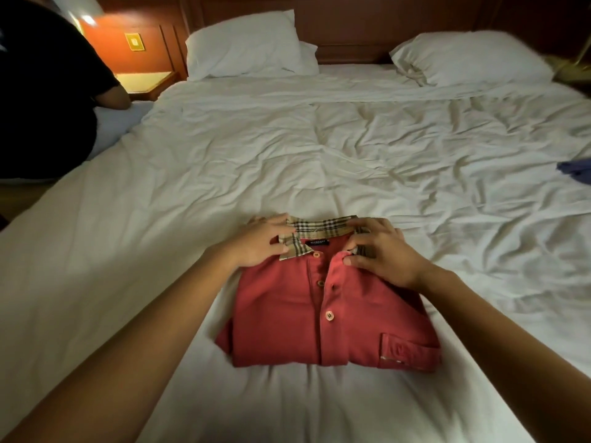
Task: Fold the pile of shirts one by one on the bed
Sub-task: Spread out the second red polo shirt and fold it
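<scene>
At the far left a person in a dark top (44,91) sits at the edge of the bed (224,148). Beyond them are a lit bedside table (144,81) and a yellow wall plate (133,42). 1 white pillow (243,46) leans against the wooden headboard (351,24).

The bed's white cover is creased all over. The left hand (259,243) lies on the left shoulder of the red polo shirt (287,314), its fingers stretched out flat and released, pressing the fabric, with the thumb beside the left collar point.

The shirt lies folded into a neat rectangle on the near middle of the bed, front up, collar away from the camera. Its checked collar (319,227) shows a tan, black and white plaid. Inside the neck sits a small dark label (318,242) with white lettering too small to read. 3 buttons run down the placket, and a chest pocket (406,350) with a strip of plaid trim sits at the near right corner.

The right hand (383,254) has curled fingers and pinches the right collar flap between thumb and fingertips.

Farther right, a second pillow (473,59) rests at the headboard, and a bit of blue cloth (575,172) lies at the right edge of the bed, well apart from the shirt.
</scene>
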The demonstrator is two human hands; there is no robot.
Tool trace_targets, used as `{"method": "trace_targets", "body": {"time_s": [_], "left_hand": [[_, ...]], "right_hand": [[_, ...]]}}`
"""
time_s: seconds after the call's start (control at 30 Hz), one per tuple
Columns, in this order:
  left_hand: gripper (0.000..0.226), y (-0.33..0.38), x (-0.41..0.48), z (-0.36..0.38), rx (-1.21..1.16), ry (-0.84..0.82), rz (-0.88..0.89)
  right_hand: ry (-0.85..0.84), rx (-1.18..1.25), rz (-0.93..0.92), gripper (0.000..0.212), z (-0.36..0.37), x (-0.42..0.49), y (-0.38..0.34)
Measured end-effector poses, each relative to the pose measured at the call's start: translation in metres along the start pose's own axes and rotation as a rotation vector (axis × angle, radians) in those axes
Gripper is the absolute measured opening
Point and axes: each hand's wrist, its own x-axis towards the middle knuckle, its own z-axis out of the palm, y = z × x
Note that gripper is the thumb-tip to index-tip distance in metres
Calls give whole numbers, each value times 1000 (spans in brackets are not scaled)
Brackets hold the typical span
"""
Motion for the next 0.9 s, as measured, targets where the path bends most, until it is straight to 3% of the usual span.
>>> {"method": "trace_targets", "body": {"time_s": [0.13, 0.3, 0.37, 0.47, 0.53, 0.63, 0.77, 0.9], "left_hand": [[58, 5, -7, 20, 100, -41, -97], [58, 2, -15, 38, -6, -28, -167], [58, 0, -16, 43, -29, -1, -182], [58, -5, -12, 44, -129, 34, -202], [52, -5, -7, 43, -200, 97, -224], [49, 1, 5, 40, -259, 220, -277], [47, 7, 12, 45, -143, 429, -267], [69, 3, 17, 50, 57, 460, -277]], "right_hand": [[140, 79, -20, 17, 14, 18, -15], [-62, -209, 114, 47, 48, 23, -18], [-73, -176, 142, 56, 49, 20, -15], [88, -5, 199, 63, 43, 16, -11], [199, -56, 302, 64, 39, 15, -2], [167, -215, 436, 63, 38, 19, 10], [169, -320, 471, 65, 39, 27, 21], [86, -308, 439, 71, 29, 39, 31]]}}
